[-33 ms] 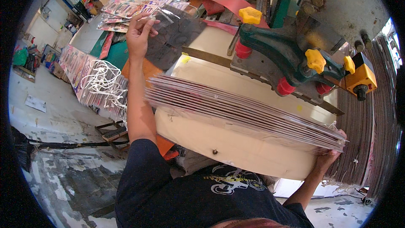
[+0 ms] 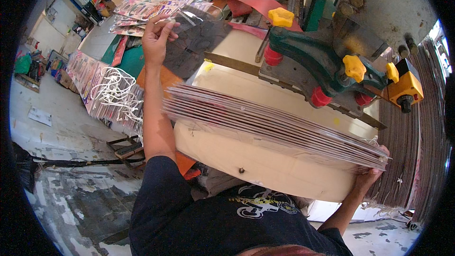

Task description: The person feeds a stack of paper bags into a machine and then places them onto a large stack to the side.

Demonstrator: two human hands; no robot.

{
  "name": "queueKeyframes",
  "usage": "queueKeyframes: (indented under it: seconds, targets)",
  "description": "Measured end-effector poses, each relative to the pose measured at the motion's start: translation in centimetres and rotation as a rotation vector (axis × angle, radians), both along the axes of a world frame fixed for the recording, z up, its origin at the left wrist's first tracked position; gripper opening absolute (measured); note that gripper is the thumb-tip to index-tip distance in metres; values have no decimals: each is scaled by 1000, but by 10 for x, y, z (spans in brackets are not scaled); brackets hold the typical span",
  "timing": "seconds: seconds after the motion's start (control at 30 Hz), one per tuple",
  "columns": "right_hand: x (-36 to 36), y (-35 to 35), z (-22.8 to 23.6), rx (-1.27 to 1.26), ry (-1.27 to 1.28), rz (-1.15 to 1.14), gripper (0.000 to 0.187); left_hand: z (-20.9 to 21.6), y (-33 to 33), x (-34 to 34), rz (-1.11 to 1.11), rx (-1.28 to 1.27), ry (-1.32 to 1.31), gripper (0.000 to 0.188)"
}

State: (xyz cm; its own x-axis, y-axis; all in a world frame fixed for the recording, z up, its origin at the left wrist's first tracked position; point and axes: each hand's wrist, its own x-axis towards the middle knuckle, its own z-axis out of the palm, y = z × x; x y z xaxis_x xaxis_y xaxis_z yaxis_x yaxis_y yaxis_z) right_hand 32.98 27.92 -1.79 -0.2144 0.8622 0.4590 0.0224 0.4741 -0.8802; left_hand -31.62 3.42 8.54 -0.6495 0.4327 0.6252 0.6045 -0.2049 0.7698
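My left hand [image 2: 159,34] is raised at the upper left, fingers curled into a pinch. A small pale bit shows at its fingertips, too small to name. Beside it lie a dark see-through plastic sheet [image 2: 196,45] and a clear plastic piece [image 2: 193,15]. My right hand [image 2: 376,171] grips the right end of a stack of thin plastic-covered panels [image 2: 265,122], seen edge-on. This stack slants across a cream-coloured worktop [image 2: 265,169], its left end passing close to my left forearm. Part of my right hand's fingers is hidden by the panels.
Beyond the stack stands a green machine clamp [image 2: 308,59] with yellow knobs and a long metal bar. At left sit printed packs with white cords [image 2: 118,90]; more printed packs [image 2: 142,12] lie behind. A tall pile of brown panels [image 2: 403,137] stands at right.
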Motion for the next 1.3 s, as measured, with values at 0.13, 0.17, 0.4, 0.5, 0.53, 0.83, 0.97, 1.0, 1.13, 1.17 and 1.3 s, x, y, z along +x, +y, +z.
queueKeyframes:
  seconds: [0.13, 0.17, 0.4, 0.5, 0.53, 0.83, 0.97, 1.0, 1.13, 1.17, 1.3]
  targets:
    - [0, 0, -2, -30, 60, 34, 111, 1, 1, 3, -7, -33, -1, 30]
    - [-1, 0, 0, -36, 72, 40, 111, 1, 2, 5, -9, -28, 6, 29]
    - [-23, -13, 19, -95, 212, -8, 107, -6, 3, -8, -11, 10, 125, 16]
    - [-19, -11, 15, -81, 186, 16, 108, -6, 3, -12, -54, 101, 171, 14]
    - [-8, -4, 6, -67, 162, 43, 108, -5, 3, -13, -73, 137, 188, 14]
    - [2, 4, -5, -57, 150, 57, 109, 1, 4, -2, -101, 226, 156, 16]
    - [9, 10, -9, -35, 111, 78, 110, 0, 1, -7, -65, 246, 168, 14]
    - [9, 9, -9, -32, 100, 65, 110, -2, -1, -8, -61, 244, 116, 15]
    - [-13, -8, 11, -54, 112, -40, 113, 0, 1, 0, -114, 275, -52, 14]
    - [-17, -10, 15, -70, 130, -76, 115, 1, 3, 2, -125, 283, -31, 14]
    - [-13, -7, 12, -23, 61, -78, 115, 2, 2, 2, -156, 267, -5, 14]
